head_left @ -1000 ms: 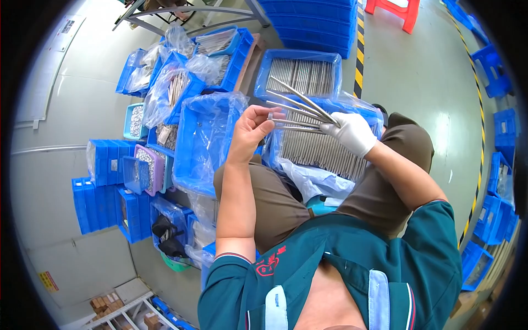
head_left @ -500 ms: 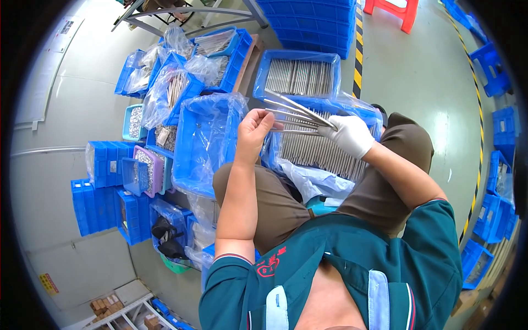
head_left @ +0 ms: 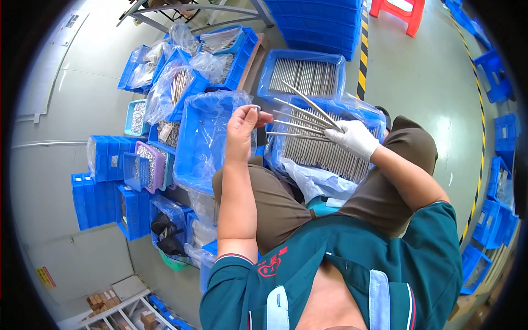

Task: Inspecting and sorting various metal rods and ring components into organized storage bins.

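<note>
My right hand [head_left: 355, 140], in a white glove, is closed around the ends of several thin metal rods [head_left: 302, 114]. They fan out to the left above a blue crate [head_left: 379, 113] filled with rows of similar rods. My bare left hand [head_left: 241, 132] is raised left of the rods' free ends, apart from them. Its thumb and fingers are pinched together; a small dark thing seems to show at the fingertips, too small to name. Behind the rod crate stands a second blue crate [head_left: 266, 69] of rods. A plastic-lined blue crate [head_left: 192, 137] lies beside my left hand.
Blue crates with plastic bags [head_left: 159, 99] crowd the left, next to a purple basket [head_left: 158, 175] of small metal parts. Stacked blue crates [head_left: 316, 27] rise at the back. A red stool [head_left: 404, 16] stands far right, beyond a striped floor line [head_left: 363, 49].
My left hand has moved left and slightly up, away from the rods. The rods in my right hand are spread wider, and that hand has shifted slightly right.
</note>
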A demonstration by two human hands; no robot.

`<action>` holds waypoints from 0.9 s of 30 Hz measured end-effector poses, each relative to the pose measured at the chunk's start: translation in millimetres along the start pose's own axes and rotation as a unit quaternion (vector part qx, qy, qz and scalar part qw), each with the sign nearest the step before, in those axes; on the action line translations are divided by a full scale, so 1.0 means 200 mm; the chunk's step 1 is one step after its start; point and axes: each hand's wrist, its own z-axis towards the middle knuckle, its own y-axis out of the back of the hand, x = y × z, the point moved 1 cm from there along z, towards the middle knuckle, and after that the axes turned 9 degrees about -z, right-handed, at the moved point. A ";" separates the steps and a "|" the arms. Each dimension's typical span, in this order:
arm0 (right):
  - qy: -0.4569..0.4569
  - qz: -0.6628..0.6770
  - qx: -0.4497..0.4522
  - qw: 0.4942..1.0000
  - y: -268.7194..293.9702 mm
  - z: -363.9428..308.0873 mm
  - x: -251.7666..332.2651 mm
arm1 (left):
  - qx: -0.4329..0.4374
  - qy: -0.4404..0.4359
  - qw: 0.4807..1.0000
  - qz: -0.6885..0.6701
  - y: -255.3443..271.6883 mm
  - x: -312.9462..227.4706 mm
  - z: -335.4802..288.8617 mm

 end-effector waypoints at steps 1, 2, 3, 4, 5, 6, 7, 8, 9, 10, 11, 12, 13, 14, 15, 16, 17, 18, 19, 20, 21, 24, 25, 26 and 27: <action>0.000 -0.001 0.002 1.000 0.00 0.00 0.01 | 0.015 0.020 1.000 -0.015 -0.02 0.01 0.00; -0.006 -0.012 0.020 1.000 0.01 -0.01 0.03 | 0.029 0.040 0.998 -0.030 -0.03 0.01 0.01; -0.013 -0.023 0.039 0.999 0.01 -0.01 0.04 | 0.049 0.051 0.997 -0.037 -0.04 0.01 0.01; -0.013 -0.024 0.040 0.999 0.01 -0.02 0.04 | 0.048 0.051 0.997 -0.038 -0.03 0.02 0.00; -0.003 -0.030 0.038 0.999 0.00 -0.01 0.04 | 0.055 0.060 0.996 -0.036 -0.03 0.02 0.00; 0.008 -0.036 0.035 0.999 0.00 -0.01 0.04 | 0.062 0.069 0.995 -0.034 -0.03 0.03 0.00; 0.008 -0.036 0.034 0.999 0.00 -0.01 0.04 | 0.063 0.069 0.995 -0.034 -0.02 0.03 0.01; 0.019 -0.047 0.022 0.998 0.00 -0.01 0.05 | 0.063 0.065 0.995 -0.031 -0.02 0.03 0.01; 0.030 -0.057 0.010 0.998 0.01 -0.01 0.05 | 0.063 0.060 0.996 -0.028 -0.02 0.03 0.01; 0.030 -0.057 0.009 0.998 0.00 -0.01 0.05 | 0.063 0.060 0.996 -0.029 -0.01 0.03 0.02; 0.036 -0.059 -0.002 0.998 0.00 -0.01 0.04 | 0.061 0.070 0.996 -0.012 -0.01 0.03 0.02; 0.042 -0.060 -0.013 0.997 0.00 -0.01 0.04 | 0.060 0.080 0.995 0.004 -0.01 0.02 0.02; 0.042 -0.060 -0.014 0.997 0.00 -0.01 0.04 | 0.060 0.080 0.995 0.004 -0.02 0.02 0.02; 0.046 -0.084 -0.018 0.995 0.01 0.00 0.04 | 0.060 0.093 0.994 -0.009 -0.02 0.01 0.02; 0.051 -0.108 -0.022 0.993 0.01 0.00 0.05 | 0.059 0.105 0.992 -0.021 -0.03 0.01 0.02; 0.051 -0.107 -0.023 0.993 0.01 0.00 0.06 | 0.060 0.106 0.992 -0.020 -0.03 0.01 0.02; 0.053 -0.123 -0.026 0.991 0.02 0.00 0.07 | 0.070 0.100 0.992 -0.037 -0.03 0.01 0.02; 0.055 -0.140 -0.029 0.988 0.02 -0.01 0.07 | 0.080 0.094 0.991 -0.053 -0.04 0.01 0.02; 0.054 -0.139 -0.029 0.988 0.02 0.00 0.06 | 0.080 0.095 0.991 -0.053 -0.04 0.01 0.02; 0.050 -0.116 -0.018 0.992 0.01 0.00 0.05 | 0.101 0.097 0.987 -0.082 -0.07 -0.01 0.01; 0.046 -0.093 -0.006 0.995 0.01 0.01 0.04 | 0.122 0.099 0.981 -0.111 -0.08 -0.02 0.01; 0.054 -0.117 -0.021 0.991 0.00 0.00 0.05 | 0.139 0.114 0.978 -0.107 -0.06 -0.01 0.02; 0.054 -0.117 -0.020 0.991 0.00 0.00 0.05 | 0.139 0.114 0.978 -0.107 -0.05 -0.01 0.02; 0.063 -0.126 -0.034 0.989 0.00 0.00 0.05 | 0.141 0.117 0.978 -0.104 -0.06 -0.01 0.02; 0.073 -0.135 -0.049 0.987 0.00 -0.01 0.05 | 0.143 0.120 0.977 -0.102 -0.06 -0.01 0.03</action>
